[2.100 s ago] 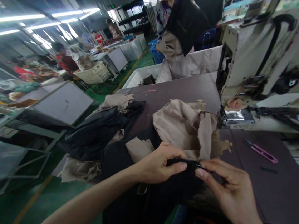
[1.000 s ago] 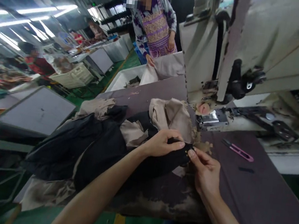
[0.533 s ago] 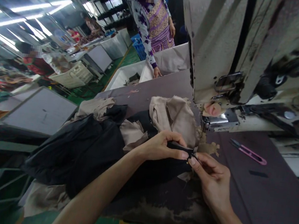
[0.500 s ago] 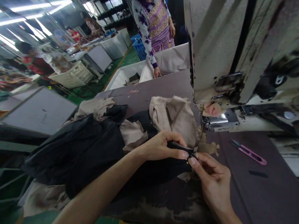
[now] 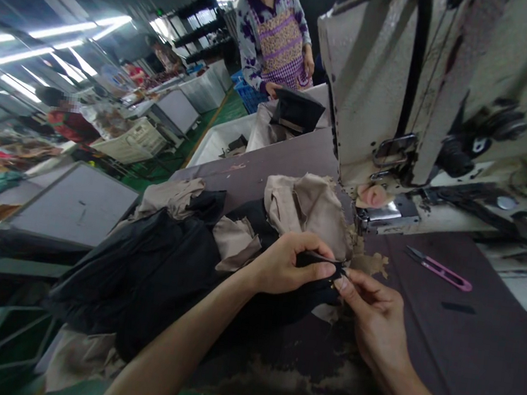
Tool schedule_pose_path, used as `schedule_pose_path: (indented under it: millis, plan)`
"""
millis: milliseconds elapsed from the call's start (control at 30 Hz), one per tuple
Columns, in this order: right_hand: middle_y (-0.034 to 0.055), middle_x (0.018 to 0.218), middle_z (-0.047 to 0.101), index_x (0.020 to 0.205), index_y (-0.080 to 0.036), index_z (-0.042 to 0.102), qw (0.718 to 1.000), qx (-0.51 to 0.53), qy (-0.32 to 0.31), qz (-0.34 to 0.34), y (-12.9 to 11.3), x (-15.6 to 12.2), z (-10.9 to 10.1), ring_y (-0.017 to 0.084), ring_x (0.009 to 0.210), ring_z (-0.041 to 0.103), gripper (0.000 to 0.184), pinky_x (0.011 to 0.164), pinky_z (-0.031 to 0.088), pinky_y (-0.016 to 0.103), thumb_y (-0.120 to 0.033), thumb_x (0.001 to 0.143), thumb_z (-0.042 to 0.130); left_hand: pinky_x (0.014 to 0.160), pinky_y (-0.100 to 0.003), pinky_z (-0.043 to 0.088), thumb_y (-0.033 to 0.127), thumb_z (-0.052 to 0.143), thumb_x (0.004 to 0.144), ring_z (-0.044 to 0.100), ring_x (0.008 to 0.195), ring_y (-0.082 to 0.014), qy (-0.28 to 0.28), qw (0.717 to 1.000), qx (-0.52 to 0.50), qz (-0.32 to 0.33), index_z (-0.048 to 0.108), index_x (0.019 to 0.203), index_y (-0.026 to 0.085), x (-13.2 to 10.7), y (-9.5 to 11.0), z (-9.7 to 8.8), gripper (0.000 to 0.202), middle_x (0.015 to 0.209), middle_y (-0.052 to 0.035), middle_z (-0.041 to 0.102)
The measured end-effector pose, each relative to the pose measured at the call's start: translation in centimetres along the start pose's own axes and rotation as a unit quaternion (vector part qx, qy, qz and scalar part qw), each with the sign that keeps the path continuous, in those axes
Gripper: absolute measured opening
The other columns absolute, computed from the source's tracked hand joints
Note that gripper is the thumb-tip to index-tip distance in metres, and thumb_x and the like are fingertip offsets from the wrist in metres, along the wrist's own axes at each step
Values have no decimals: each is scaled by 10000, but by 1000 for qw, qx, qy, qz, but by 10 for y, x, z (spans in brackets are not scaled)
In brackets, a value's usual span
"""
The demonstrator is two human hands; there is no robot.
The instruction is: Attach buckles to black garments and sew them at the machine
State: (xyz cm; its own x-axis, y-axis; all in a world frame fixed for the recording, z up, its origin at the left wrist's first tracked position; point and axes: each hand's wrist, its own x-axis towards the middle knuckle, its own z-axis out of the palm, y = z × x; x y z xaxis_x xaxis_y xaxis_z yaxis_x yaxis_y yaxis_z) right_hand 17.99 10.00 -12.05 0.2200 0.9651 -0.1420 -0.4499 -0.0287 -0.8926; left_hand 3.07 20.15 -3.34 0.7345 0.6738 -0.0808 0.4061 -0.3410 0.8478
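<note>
dark sewing table (image 5: 477,367): black-and-beige fabric heap (image 5: 170,263), pink thread snips (image 5: 440,276) off to right.

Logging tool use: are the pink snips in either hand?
No, the pink snips lie on the dark table, while the left hand and right hand pinch black fabric.

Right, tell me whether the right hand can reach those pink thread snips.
Probably yes: the right hand sits close to the pink thread snips, with only dark tabletop between them, though it would first have to release the black fabric it pinches.
</note>
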Motion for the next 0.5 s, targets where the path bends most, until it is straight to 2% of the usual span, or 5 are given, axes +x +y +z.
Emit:
schedule_pose_path:
  millis: [200,367,433,500]
  plan:
    - [20,736,695,943,-207,772,1000,-13,19,-1,2,-1,-2,135,652,633,177,598,512,222,-277,781,779,691,-246,407,338,573,903,565,723,-121,45,995,92,-6,620,867,139,2,11,8,208,772,-10,622]
    - [19,807,702,945,-216,771,999,-32,37,-21,2,-3,1,119,666,611,157,608,495,210,-257,794,769,709,-260,384,312,516,937,523,741,-124,76,993,94,17,584,807,145,3,11,14,222,767,-9,577]
    - [22,841,697,935,-212,773,998,-38,39,-33,2,-3,3,115,680,602,147,612,487,206,-247,792,771,707,-262,368,312,493,946,491,737,-123,102,991,86,7,559,776,148,3,9,17,245,757,-2,539]
    - [19,851,687,930,-219,774,997,-40,37,-46,2,-2,6,115,697,599,141,618,483,205,-245,791,771,668,-249,343,331,466,957,442,701,-111,109,993,37,-24,513,737,152,3,4,20,288,721,16,472]
